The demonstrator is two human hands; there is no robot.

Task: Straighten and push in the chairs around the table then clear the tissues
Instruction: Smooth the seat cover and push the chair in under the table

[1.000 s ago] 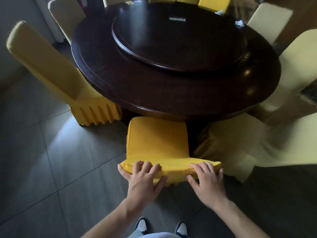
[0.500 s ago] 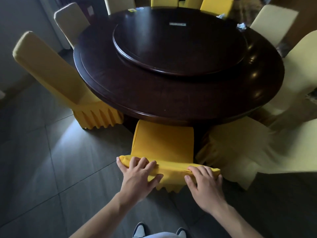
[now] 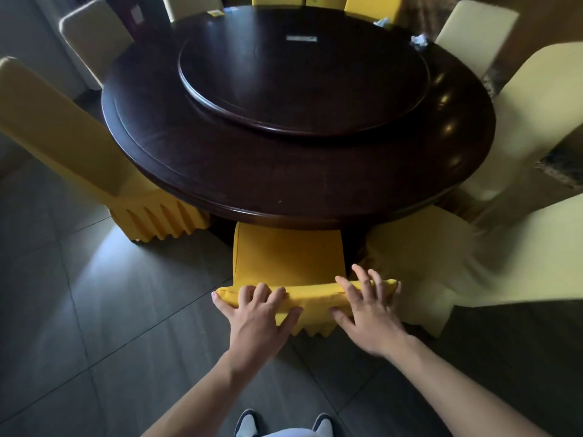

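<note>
Progress looks partial: my yellow chair [image 3: 288,258] at six o'clock sits tucked under the surface [image 3: 315,184], left hand [image 3: 257,313] clamped on its backrest top, right hand [image 3: 370,307] now loosening, fingers lifted where half a second ago they gripped. Crumpled tissues [image 3: 419,41] at one o'clock remain uncleared.
</note>
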